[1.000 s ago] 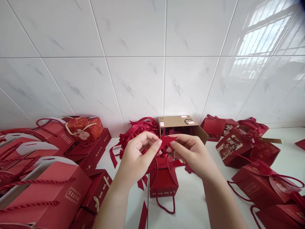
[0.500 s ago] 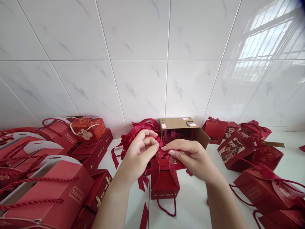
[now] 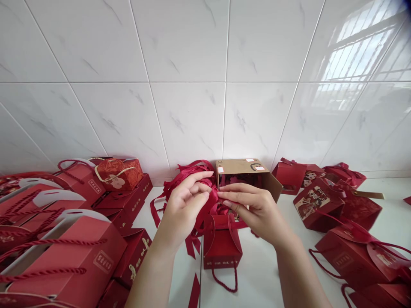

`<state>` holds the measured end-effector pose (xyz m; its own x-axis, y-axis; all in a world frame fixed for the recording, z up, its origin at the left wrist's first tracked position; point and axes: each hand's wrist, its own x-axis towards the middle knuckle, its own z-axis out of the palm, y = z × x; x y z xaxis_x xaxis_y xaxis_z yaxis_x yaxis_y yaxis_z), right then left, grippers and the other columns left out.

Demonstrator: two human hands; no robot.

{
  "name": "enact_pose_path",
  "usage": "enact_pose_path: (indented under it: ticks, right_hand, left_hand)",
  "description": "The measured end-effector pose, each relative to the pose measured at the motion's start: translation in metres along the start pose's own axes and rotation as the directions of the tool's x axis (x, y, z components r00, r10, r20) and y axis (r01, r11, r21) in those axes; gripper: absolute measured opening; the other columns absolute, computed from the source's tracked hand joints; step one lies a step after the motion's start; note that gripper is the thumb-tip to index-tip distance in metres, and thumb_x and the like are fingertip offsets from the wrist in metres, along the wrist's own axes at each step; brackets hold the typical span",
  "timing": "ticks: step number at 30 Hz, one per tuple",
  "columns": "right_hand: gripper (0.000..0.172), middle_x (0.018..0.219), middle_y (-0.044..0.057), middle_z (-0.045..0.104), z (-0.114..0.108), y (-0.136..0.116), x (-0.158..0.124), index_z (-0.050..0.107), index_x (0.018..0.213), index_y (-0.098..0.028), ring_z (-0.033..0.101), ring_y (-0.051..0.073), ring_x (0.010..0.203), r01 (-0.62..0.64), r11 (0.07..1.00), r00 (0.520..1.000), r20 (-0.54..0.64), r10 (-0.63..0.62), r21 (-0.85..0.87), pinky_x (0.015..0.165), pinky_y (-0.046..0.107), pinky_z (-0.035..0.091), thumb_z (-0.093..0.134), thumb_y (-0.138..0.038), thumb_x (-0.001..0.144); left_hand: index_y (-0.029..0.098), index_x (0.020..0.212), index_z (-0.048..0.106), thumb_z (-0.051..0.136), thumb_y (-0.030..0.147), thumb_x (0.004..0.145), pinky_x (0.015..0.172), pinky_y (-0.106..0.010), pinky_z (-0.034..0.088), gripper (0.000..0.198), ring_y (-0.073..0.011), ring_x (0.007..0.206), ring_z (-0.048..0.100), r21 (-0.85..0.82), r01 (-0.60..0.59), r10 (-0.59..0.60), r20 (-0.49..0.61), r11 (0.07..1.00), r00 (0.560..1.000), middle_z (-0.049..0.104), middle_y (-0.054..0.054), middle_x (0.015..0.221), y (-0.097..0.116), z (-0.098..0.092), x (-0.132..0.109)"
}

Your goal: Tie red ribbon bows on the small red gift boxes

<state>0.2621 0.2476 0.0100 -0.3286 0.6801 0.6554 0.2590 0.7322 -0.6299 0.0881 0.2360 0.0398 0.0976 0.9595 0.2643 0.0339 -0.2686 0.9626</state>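
Note:
A small red gift box (image 3: pixel 222 246) stands on the white table in the middle, its rope handle hanging toward me and pale lettering along its front. Just above the box's top, my left hand (image 3: pixel 188 205) pinches a red ribbon (image 3: pixel 212 196) between thumb and fingers. Facing it from the right, my right hand (image 3: pixel 248 207) has thumb and fingers closed on the same ribbon. The fingertips of both hands are close together, and part of the ribbon is hidden behind them.
Behind my left hand lies a heap of red ribbons (image 3: pixel 183 177). An open cardboard box (image 3: pixel 242 166) with dark red pieces inside stands against the tiled wall. Large red boxes with rope handles (image 3: pixel 77 252) crowd the left. More red boxes (image 3: pixel 321 203), some with bows, stand at the right.
The ribbon between my hands now shows more of a loop. My fingers have shifted slightly, the right fingertips moving a little downward and left. The gift box has stayed in place.

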Motion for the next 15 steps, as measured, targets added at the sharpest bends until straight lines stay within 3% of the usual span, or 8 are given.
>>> enact_pose_path:
  ticks: [5,9,12,15]
  right_hand:
    - [0.025,0.108,0.003,0.067,-0.001,0.000,0.001,0.069,0.106,-0.026,0.062,0.016,0.100,-0.024,0.999,0.989,-0.150,0.017,-0.041,0.085,0.025,0.053,0.057,-0.021,0.085]
    - [0.019,0.098,0.004,0.070,-0.008,-0.003,-0.001,0.073,0.095,-0.023,0.065,0.017,0.091,-0.143,0.986,0.959,-0.260,0.116,-0.086,0.075,0.024,0.054,0.058,-0.026,0.084]
    - [0.021,0.086,0.004,0.071,-0.019,-0.007,-0.003,0.074,0.088,-0.021,0.065,0.018,0.078,-0.312,0.943,0.921,-0.279,0.271,-0.114,0.062,0.026,0.051,0.057,-0.032,0.084]
    - [0.029,0.059,0.002,0.063,-0.036,-0.004,-0.009,0.073,0.081,-0.020,0.056,0.016,0.053,-0.527,0.820,0.849,-0.177,0.497,-0.223,0.047,0.027,0.041,0.053,-0.041,0.084]
  left_hand:
    - [0.022,0.115,0.059,0.056,0.027,0.082,0.068,-0.021,0.045,0.034,-0.0107,0.069,0.054,0.201,-0.187,0.213,-0.117,0.962,0.970,0.061,0.001,0.077,-0.008,-0.002,0.001]
    - [0.024,0.110,0.062,0.063,0.030,0.078,0.066,-0.021,0.043,0.033,-0.0099,0.065,0.050,0.372,-0.210,0.302,-0.207,0.904,0.931,0.052,0.003,0.068,-0.012,-0.011,0.006]
    - [0.022,0.104,0.063,0.065,0.029,0.075,0.060,-0.019,0.040,0.030,-0.0087,0.059,0.044,0.403,-0.156,0.281,-0.272,0.902,0.920,0.043,0.005,0.064,-0.007,-0.019,0.007]
    - [0.021,0.103,0.062,0.062,0.027,0.074,0.057,-0.019,0.038,0.029,-0.0088,0.057,0.042,0.413,-0.105,0.240,-0.291,0.905,0.926,0.039,0.005,0.065,-0.002,-0.029,0.007]
